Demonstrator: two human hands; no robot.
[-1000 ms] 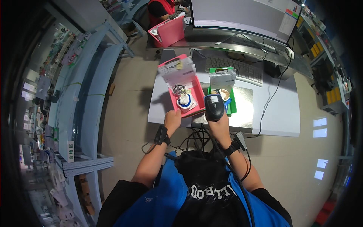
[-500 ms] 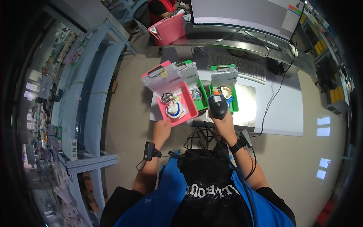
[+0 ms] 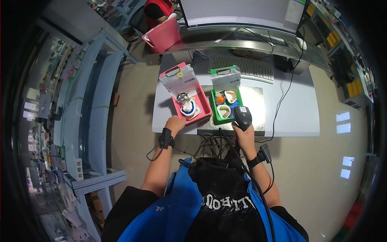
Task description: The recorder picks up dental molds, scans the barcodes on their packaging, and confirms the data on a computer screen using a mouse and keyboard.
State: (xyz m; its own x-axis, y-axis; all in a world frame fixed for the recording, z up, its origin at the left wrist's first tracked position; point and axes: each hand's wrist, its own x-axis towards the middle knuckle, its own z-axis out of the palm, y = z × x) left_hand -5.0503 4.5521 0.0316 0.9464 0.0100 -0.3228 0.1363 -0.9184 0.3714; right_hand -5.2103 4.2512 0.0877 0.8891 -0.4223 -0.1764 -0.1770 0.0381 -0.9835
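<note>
My left hand [image 3: 175, 124] grips the near corner of a pink tray [image 3: 203, 107] that rests on the white table [image 3: 290, 117]. The pink tray holds a clear bag with papers [image 3: 178, 80] and a blue and white dental cast [image 3: 188, 108]. Beside it on the right lies a green tray [image 3: 215, 109] with several dental casts and its own clear bag [image 3: 225, 78]. My right hand [image 3: 242, 133] holds a black handheld scanner [image 3: 242, 116], its head just right of the green tray's near corner.
A keyboard [image 3: 246, 66] and a large monitor [image 3: 242, 12] stand at the back of the table, with a mouse [image 3: 302, 43] to the right. Another pink tray [image 3: 163, 36] sits on the far desk by a person in red [image 3: 159, 8]. Blue shelving [image 3: 76, 113] lines the left.
The pink tray was lifted off to the left half a second ago and is now set back on the table beside the green tray. The scanner hand stayed almost still.
</note>
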